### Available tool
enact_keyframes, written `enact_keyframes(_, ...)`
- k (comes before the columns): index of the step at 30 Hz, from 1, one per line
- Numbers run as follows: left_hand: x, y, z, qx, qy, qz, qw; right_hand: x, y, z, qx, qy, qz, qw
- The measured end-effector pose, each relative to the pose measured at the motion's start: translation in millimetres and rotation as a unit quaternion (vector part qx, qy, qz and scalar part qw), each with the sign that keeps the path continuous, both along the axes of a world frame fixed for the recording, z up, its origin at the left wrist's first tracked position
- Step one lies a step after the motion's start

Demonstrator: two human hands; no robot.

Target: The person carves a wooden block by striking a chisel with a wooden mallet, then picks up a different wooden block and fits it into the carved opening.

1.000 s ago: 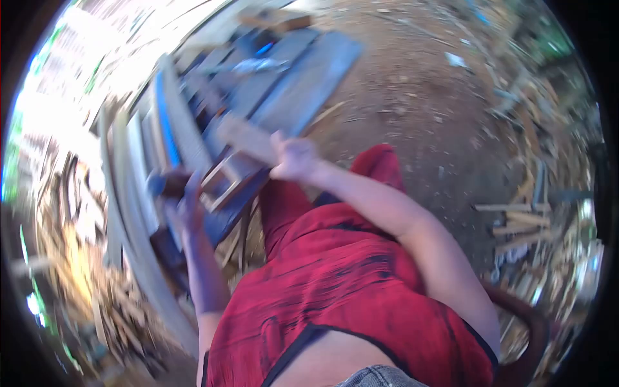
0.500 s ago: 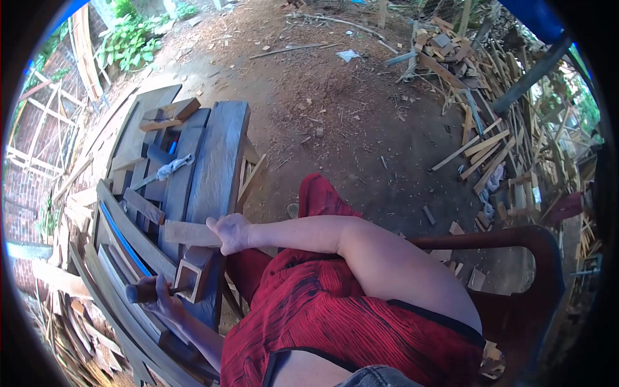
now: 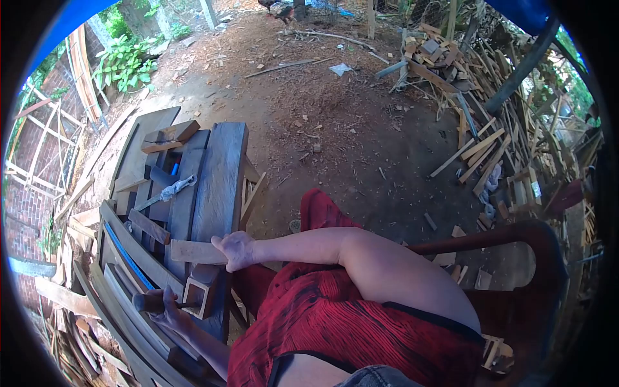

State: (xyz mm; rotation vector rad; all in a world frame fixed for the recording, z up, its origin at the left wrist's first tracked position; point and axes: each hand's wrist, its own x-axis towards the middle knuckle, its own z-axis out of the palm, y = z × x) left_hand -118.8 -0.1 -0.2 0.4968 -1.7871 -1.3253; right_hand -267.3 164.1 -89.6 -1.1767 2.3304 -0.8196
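Note:
My right hand (image 3: pixel 236 250) is closed around the near end of a flat, pale wooden block (image 3: pixel 198 252), which points left over the bench. Below it, my left hand (image 3: pixel 171 315) grips a tool with a thick, dark, round handle (image 3: pixel 147 302). A thin shaft runs from this tool toward a hollow, box-like wooden piece (image 3: pixel 195 298) standing at the bench edge. Where the shaft ends I cannot make out. Just beyond the pale block's far end lies a darker wooden block (image 3: pixel 149 226).
On the plank bench (image 3: pixel 219 171) lie a wooden hand plane (image 3: pixel 171 137), a whitish rag (image 3: pixel 176 188) and a blue strip (image 3: pixel 127 255). A wooden chair arm (image 3: pixel 477 244) curves at my right. Scrap wood (image 3: pixel 438 55) is piled at the far right.
The view has tilted up slightly, so the bench and hands sit lower in the picture. Both hands keep their holds, with little other visible movement.

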Motion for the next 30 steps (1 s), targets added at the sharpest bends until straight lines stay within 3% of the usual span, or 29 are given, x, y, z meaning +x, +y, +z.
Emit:
enact_keyframes(7, 0.9, 1.0, -8.4, -0.005, -0.041, 0.002, 0.999, 1.1, 4.3, 7.2, -0.018, 0.015, 0.002, 1.0)
enact_keyframes(22, 3.0, 3.4, -14.9, -0.026, -0.01, -0.011, 1.0, 1.4, 2.4, 9.1, 0.006, -0.011, -0.004, 1.0)
enact_keyframes(30, 8.1, -5.9, -20.8, 0.013, -0.024, -0.012, 1.0, 0.8, 0.7, 5.3, 0.003, -0.014, -0.001, 1.0)
